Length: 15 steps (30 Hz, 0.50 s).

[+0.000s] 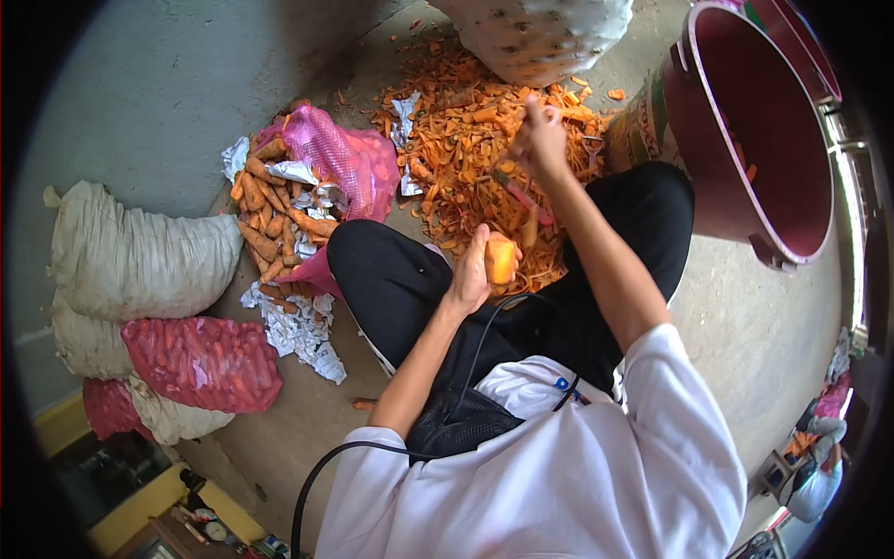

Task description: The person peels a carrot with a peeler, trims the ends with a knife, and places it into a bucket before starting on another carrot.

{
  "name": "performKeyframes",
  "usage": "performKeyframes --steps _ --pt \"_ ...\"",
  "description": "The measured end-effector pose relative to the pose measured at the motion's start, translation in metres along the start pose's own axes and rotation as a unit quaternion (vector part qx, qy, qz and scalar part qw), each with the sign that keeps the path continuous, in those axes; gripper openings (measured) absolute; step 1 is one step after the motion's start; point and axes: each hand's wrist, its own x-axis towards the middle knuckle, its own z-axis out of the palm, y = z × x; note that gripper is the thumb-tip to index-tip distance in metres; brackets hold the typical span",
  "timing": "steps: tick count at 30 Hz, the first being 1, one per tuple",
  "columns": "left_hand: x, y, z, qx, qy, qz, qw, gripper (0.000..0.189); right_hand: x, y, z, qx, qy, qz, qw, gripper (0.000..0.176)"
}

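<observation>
Wrapped in my left hand (475,270) is a peeled orange carrot piece (500,262), held above my lap. My right hand (540,140) is raised over the heap of carrot peelings (456,130), its fingers curled; what they hold, if anything, is too blurred to tell. Below that hand, between my two hands, a pink-handled peeler (519,194) shows against the peelings. Unpeeled carrots (265,210) spill from an open pink mesh bag (354,154) to the left of my knee, with crumpled paper (298,326) among and below them.
A large maroon tub (689,84) with some orange pieces inside stands at the right. A full white sack (545,37) is beyond the peelings. At the left lie pale sacks (140,252) and a filled red mesh bag (200,363). A black cable (326,456) crosses my shirt.
</observation>
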Motion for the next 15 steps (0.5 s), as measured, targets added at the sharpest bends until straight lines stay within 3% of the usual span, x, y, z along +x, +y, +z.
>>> performKeyframes --steps 1,2,5,7,11,15 --pt "0.0 0.0 -0.002 0.011 -0.007 0.022 1.0 0.05 0.001 -0.012 0.0 0.096 -0.005 0.003 0.995 0.032" --pt "0.002 0.004 -0.007 0.015 -0.006 0.009 1.0 0.051 -0.004 -0.018 0.004 0.067 0.007 0.017 0.998 0.033" --pt "0.008 0.014 -0.017 -0.005 -0.029 -0.017 0.999 0.053 -0.034 -0.033 0.026 -0.017 -0.098 0.014 0.995 0.039" --pt "0.012 0.017 -0.017 -0.074 -0.041 -0.013 0.996 0.052 -0.046 -0.033 0.036 0.009 -0.098 0.032 0.995 0.041" --pt "0.014 0.019 -0.003 -0.059 0.061 0.01 0.996 0.048 -0.064 -0.035 0.029 -0.002 -0.096 0.076 0.992 0.045" --pt "0.019 0.004 -0.02 -0.064 0.064 0.001 0.996 0.046 -0.068 -0.025 0.029 0.08 -0.016 0.084 0.993 0.032"
